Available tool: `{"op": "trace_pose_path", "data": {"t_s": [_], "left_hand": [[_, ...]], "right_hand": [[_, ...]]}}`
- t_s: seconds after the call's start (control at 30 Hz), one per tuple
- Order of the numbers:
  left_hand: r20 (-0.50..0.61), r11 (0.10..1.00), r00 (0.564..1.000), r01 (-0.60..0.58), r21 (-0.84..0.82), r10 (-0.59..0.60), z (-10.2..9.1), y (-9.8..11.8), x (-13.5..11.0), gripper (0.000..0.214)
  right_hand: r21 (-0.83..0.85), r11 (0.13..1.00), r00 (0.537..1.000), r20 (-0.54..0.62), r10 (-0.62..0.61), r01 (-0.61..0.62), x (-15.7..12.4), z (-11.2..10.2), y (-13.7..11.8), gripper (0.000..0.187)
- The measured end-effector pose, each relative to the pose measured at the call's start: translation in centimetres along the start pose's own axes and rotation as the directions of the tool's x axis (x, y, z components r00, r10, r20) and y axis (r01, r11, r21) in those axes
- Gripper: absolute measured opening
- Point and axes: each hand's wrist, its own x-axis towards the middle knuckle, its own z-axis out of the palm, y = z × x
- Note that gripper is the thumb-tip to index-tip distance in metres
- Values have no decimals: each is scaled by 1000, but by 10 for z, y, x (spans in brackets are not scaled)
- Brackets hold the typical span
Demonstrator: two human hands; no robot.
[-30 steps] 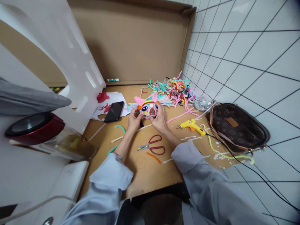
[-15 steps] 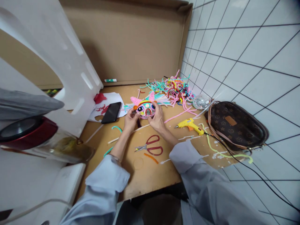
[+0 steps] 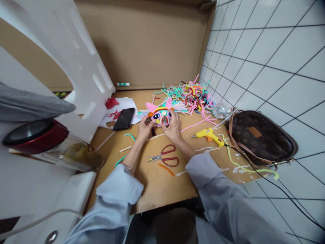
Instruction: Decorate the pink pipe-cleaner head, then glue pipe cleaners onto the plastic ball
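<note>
Both of my hands hold a small round craft face (image 3: 161,115) made of coloured pipe cleaners, with pink ears and big eyes, just above the brown board (image 3: 157,184). My left hand (image 3: 145,126) pinches its left edge near an orange pom-pom. My right hand (image 3: 173,128) curls around its right and lower side. Red-handled scissors (image 3: 165,158) lie on the board just in front of my wrists.
A heap of loose pipe cleaners (image 3: 190,95) lies at the back right, a yellow glue gun (image 3: 208,134) and a brown patterned bag (image 3: 261,137) to the right. A black phone (image 3: 124,119) rests on white paper at left, near a red-lidded jar (image 3: 38,135).
My hands stay on the craft face and shift it only slightly. The view itself has swung a little.
</note>
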Motion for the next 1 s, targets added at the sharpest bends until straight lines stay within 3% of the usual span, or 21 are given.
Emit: {"op": "trace_pose_path", "data": {"t_s": [0.33, 1.0], "left_hand": [[1, 1000, 1000, -23, 17, 23, 0, 1, -1, 57], [-51, 996, 995, 84, -43, -86, 6, 12, -8, 64]], "right_hand": [[-22, 1000, 999, 42, -6, 7, 0, -4, 1, 68], [-53, 996, 997, 34, 76, -74, -2, -6, -6, 69]]}}
